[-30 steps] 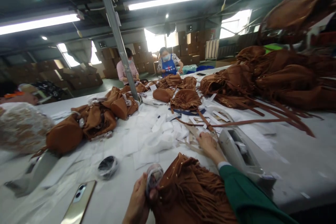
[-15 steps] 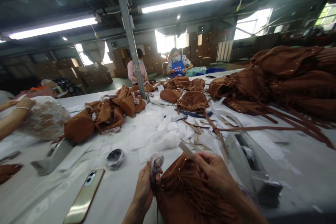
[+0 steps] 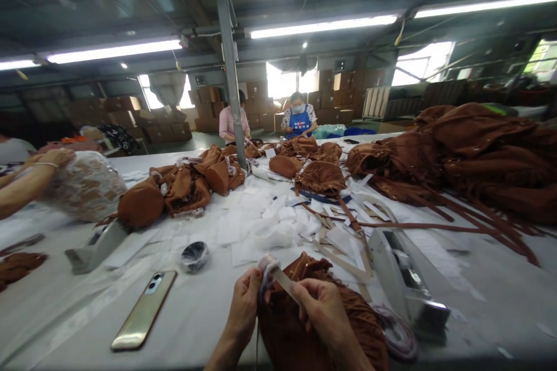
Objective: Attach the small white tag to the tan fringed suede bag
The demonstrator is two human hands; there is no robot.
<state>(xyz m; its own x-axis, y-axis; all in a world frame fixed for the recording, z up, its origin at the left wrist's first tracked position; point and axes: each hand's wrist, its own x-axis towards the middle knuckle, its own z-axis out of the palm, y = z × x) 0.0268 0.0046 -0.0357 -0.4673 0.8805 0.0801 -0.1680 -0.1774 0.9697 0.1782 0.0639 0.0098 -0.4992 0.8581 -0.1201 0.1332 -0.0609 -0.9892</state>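
Note:
A brown fringed suede bag lies against the near edge of the white table. My left hand pinches a small wrapped fitting at the bag's top. A thin beige paper strip is held in my right hand and lies across that fitting, both hands nearly touching above the bag.
A grey tape dispenser stands right of the bag, a gold phone lies left. White paper sheets and beige strips litter the middle. Brown bags heap at the right and centre-left. Two people work far off; another person's arm reaches in at left.
My right hand picked a beige strip from the table, drew back and brought it to the fitting in my left hand. The view tilted down and shifted left.

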